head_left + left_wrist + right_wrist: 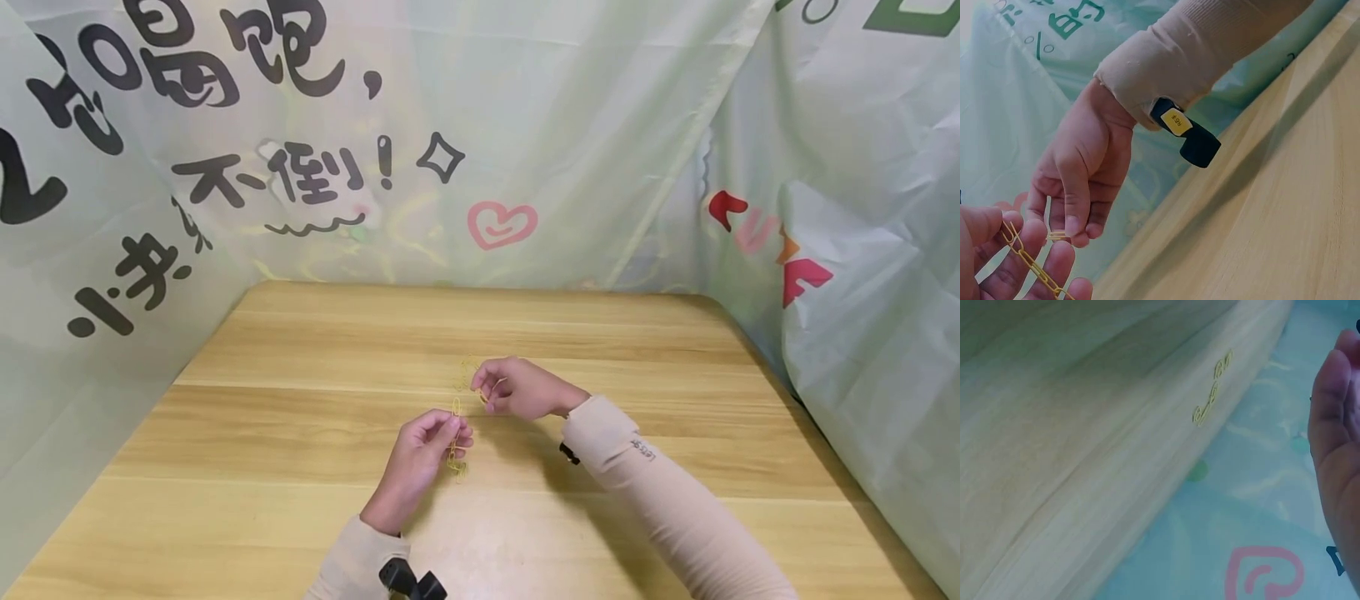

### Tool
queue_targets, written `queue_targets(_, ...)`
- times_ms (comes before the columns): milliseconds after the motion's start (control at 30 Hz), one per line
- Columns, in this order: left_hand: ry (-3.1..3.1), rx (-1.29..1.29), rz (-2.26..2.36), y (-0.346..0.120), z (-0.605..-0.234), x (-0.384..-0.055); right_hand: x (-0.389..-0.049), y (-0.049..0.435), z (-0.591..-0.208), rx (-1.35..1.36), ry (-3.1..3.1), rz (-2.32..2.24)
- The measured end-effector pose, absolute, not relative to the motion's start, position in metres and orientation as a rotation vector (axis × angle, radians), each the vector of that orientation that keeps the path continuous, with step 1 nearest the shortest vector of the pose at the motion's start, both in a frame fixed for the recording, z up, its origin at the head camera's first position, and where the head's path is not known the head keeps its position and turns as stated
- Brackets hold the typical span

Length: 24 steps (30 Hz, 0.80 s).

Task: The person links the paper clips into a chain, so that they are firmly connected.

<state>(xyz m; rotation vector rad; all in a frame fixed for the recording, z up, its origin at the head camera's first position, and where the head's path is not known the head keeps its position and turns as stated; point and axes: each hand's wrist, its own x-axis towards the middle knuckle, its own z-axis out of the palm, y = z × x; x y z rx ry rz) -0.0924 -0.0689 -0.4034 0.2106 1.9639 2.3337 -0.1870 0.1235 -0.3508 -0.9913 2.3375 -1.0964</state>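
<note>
My left hand pinches a chain of linked yellow paper clips between thumb and forefinger. One clip of it sticks up above the thumb, and the rest runs down along the fingers. A little up and to the right, my right hand pinches a single yellow paper clip between its fingertips, apart from the chain. In the right wrist view, only part of the right hand shows at the right edge and its clip is out of sight.
Several loose yellow paper clips lie on the wooden table, just beyond the hands. Printed cloth hangs behind the table and along both sides. A black wrist device sits on the right sleeve.
</note>
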Motion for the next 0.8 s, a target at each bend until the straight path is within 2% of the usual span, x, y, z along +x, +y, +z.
queue_targets(800, 1.958, 0.196, 2.342, -0.0688, -0.4025, -0.0917, -0.183, 0.1215, -0.3459, -0.979, 2.221, -1.326)
